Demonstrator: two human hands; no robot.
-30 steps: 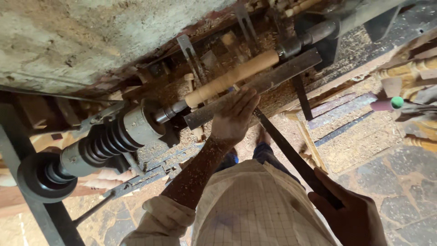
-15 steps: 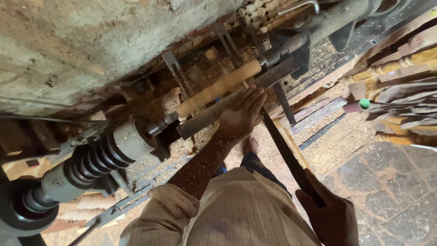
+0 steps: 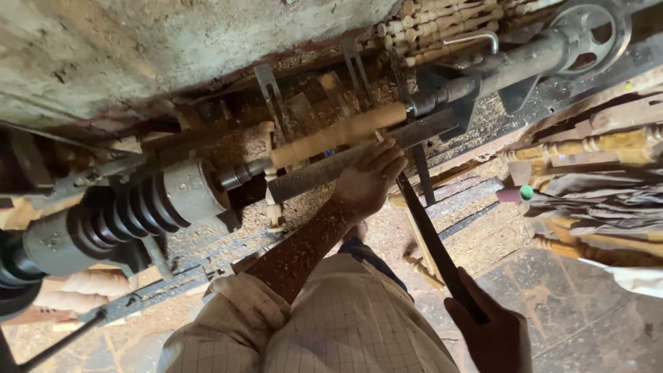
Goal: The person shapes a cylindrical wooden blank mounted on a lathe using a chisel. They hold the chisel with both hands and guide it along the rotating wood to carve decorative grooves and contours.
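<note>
Head view: hands (image 3: 369, 181) on dark chisel (image 3: 431, 238)

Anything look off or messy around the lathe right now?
Sawdust lies thick over the lathe bed and coats the left hand's forearm. Turned spindles lie heaped at the right. The wood blank sits straight; nothing looks damaged.

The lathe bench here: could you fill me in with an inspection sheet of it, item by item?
Surface: lathe bed, coated in sawdust.
Job's things: pale wooden spindle mounted on the lathe; long dark turning tool running to the tool rest.
Clutter: turned wooden pieces stacked behind; more at right.
Hands: left hand on the rest, steadying the tool tip; right hand gripping the handle end.
Cables: nothing seen.
Surroundings: rough wall, stepped pulley, stone floor.
</note>
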